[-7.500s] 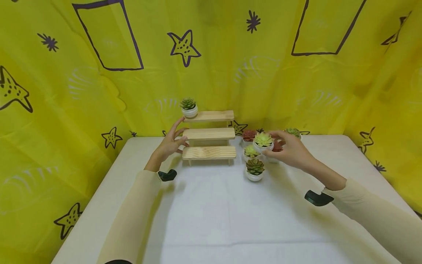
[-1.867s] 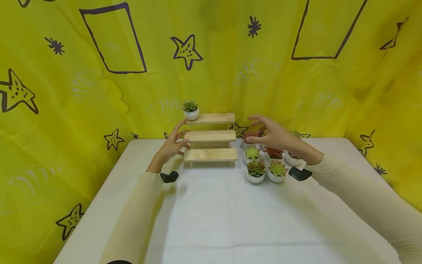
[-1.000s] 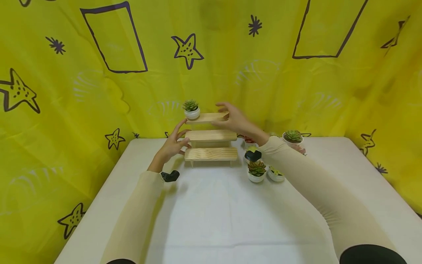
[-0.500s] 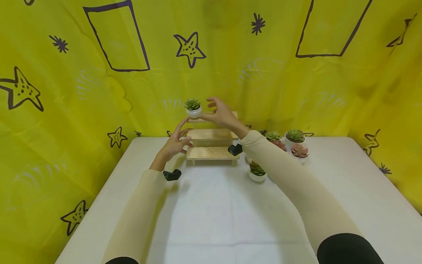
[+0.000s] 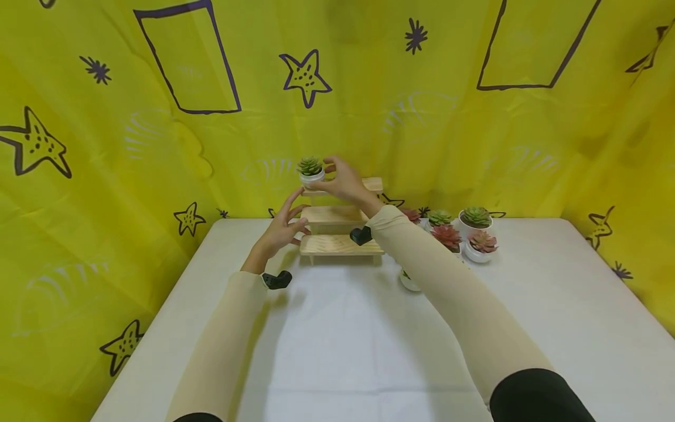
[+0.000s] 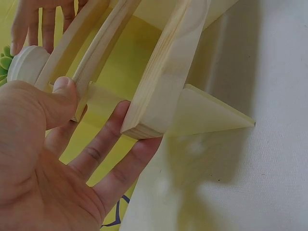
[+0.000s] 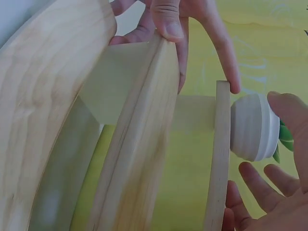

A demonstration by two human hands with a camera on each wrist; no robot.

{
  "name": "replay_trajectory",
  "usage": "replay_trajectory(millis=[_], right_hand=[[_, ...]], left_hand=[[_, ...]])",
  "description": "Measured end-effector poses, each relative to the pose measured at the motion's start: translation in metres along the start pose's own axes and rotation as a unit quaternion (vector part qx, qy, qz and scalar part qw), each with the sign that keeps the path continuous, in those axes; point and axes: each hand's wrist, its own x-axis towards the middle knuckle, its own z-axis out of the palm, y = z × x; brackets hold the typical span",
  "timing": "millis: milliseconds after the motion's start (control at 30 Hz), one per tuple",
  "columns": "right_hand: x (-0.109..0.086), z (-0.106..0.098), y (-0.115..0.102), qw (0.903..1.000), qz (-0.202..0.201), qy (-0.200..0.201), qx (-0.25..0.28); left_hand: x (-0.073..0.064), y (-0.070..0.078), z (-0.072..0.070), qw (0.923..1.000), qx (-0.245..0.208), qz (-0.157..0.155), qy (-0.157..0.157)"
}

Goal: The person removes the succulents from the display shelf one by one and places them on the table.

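A green succulent in a white pot point(image 5: 311, 176) stands at the left end of the top step of a three-tier wooden stand point(image 5: 329, 214). My right hand point(image 5: 345, 183) is at this pot point(image 7: 255, 127), with the thumb against one side and the fingers near the other. At the stand's left end, my left hand point(image 5: 282, 228) holds the steps. Its thumb point(image 6: 62, 91) lies against the middle step and its other fingers touch the step ends. In the left wrist view the pot point(image 6: 29, 67) is partly hidden behind the left hand.
Several potted succulents stand right of the stand, including a red one point(image 5: 447, 237), a pink one point(image 5: 482, 242) and a green one point(image 5: 476, 217). My right sleeve point(image 5: 443, 293) hides some of them. A yellow curtain point(image 5: 369, 129) hangs behind the white table point(image 5: 327, 351).
Earlier my right hand set a light-green succulent among the others. It then moved left from that group to the pot on the top step. The left hand has kept its place at the stand.
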Motion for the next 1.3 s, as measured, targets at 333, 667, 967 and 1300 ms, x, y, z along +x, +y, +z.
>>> replay_trajectory(millis=[333, 667, 967, 1300], right_hand=[[0.003, 0.006, -0.001, 0.9998, 0.013, 0.01, -0.015], [0.004, 0.011, -0.002, 0.9975, 0.016, 0.03, -0.061], [0.005, 0.013, -0.003, 0.9959, 0.022, 0.035, -0.081], [0.006, 0.014, -0.002, 0.9958, 0.015, 0.048, -0.076]], left_hand=[[0.001, -0.001, 0.0, 1.0, -0.003, 0.003, -0.001], [-0.002, 0.0, 0.0, 1.0, 0.004, 0.006, -0.004], [-0.002, -0.001, -0.001, 1.0, 0.007, 0.003, -0.001], [-0.002, 0.001, -0.001, 0.9999, 0.011, -0.004, 0.001]])
